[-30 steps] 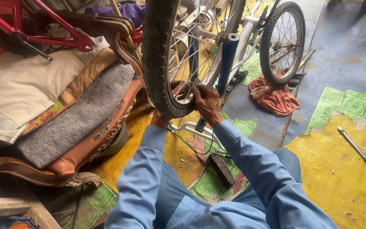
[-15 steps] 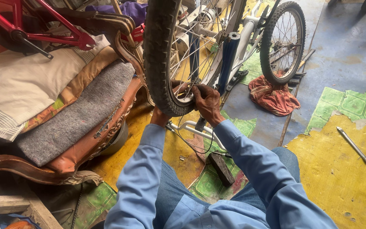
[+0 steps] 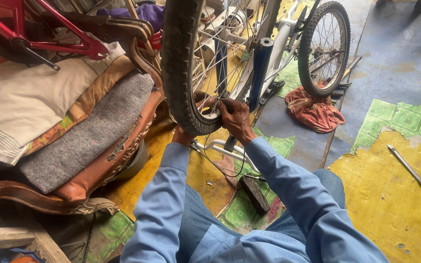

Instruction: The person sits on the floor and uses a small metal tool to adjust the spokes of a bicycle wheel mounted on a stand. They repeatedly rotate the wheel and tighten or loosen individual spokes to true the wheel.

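The right hand (image 3: 235, 117) clamps its fingers over the rim of the knobbly black rubber bicycle tyre (image 3: 179, 68), pressing at its lowest point where the upside-down blue-framed bicycle (image 3: 261, 63) presents it close. The left hand (image 3: 182, 135), mostly hidden behind the tyre, seems to brace it from outside. The tread looks worn and dusty against bright spokes.

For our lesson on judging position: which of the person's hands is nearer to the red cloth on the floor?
The right hand. It grips the near wheel's rim, on the side toward the red cloth. The left hand sits behind the tyre, farther from it.
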